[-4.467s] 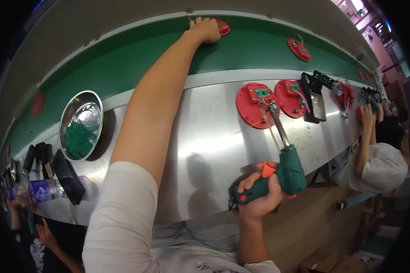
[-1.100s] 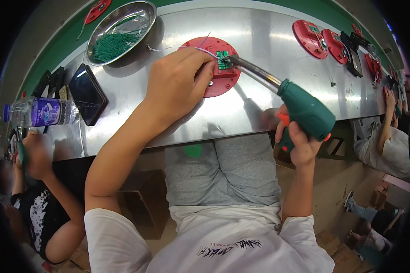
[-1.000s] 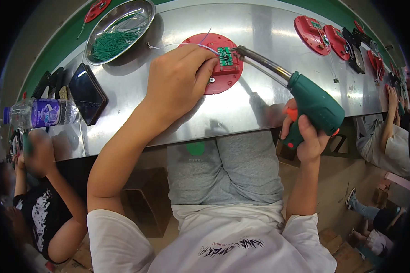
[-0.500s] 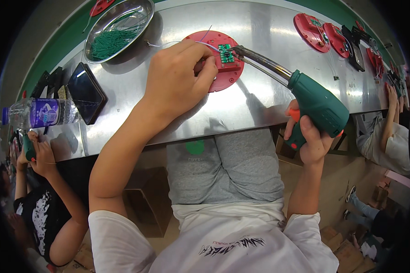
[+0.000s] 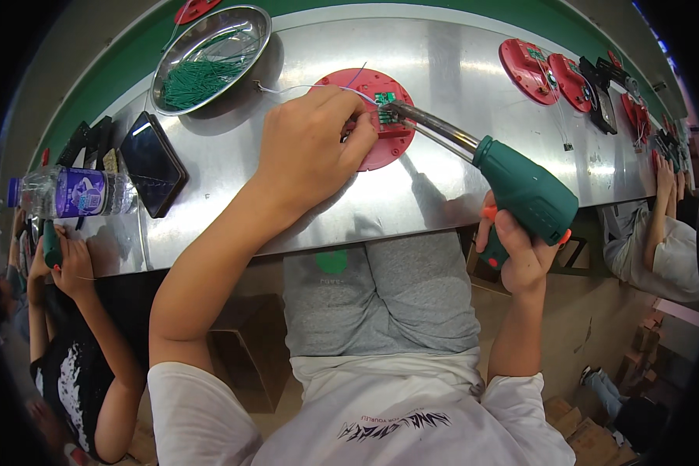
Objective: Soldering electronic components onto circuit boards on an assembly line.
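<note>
A red round plastic housing [image 5: 377, 161] lies on the metal bench with a small green circuit board [image 5: 384, 98] on it. My left hand [image 5: 311, 151] rests over its left side, thumb and fingers pinched beside the board. What they pinch is hidden. In my right hand [image 5: 524, 252] is a green soldering gun [image 5: 530, 186], gripped by its handle. Its metal tip reaches left onto the board, close to my left fingertips. A thin white wire [image 5: 287, 90] runs from the bench behind my left hand to the board, and a purple wire stands up above the housing.
A steel bowl [image 5: 246, 39] of green wires [image 5: 202, 81] stands at the far left. Nearby are a dark phone [image 5: 152, 165] and a plastic bottle [image 5: 81, 192]. More red housings [image 5: 526, 71] lie at the far right. People work on both sides, and one at left holds a green tool.
The soldering gun has shifted left, its tip now farther over the circuit board. My left hand keeps its pinch beside the board. The whole view has tilted slightly.
</note>
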A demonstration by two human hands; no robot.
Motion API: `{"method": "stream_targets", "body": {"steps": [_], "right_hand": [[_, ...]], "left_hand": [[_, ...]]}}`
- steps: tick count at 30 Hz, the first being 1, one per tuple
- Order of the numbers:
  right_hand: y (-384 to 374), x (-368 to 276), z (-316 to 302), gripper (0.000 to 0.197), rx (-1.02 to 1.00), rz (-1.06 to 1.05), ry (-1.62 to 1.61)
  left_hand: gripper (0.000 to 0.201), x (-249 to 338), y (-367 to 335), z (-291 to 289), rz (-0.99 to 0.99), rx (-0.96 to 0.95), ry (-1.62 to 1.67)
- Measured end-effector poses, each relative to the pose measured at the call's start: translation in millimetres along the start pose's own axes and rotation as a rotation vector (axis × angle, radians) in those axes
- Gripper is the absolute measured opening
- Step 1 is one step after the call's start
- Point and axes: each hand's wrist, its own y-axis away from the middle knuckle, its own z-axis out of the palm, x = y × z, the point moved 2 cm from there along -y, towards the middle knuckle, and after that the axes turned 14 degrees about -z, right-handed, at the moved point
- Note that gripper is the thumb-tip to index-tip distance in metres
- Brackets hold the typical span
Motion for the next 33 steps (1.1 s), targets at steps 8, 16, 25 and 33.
{"method": "stream_targets", "body": {"steps": [8,16,25,33], "right_hand": [[0.9,-2.2,1.4,0.016,0.063,-0.009,-0.011],[1.2,2.0,3.4,0.019,0.039,0.026,-0.013],[-0.2,11.5,-14.2,0.042,0.034,-0.001,-0.075],[-0.7,6.8,-15.3,0.036,0.075,-0.042,-0.107]], "left_hand": [[0.008,1.5,-3.1,-0.1,-0.037,-0.017,-0.005],[0.009,-0.4,-2.2,-2.2,-0.034,-0.033,-0.021],[0.011,-0.8,-3.4,-1.2,-0.039,-0.032,-0.030],[0.013,-0.8,-5.0,-0.1,-0.049,-0.024,-0.013]]}}
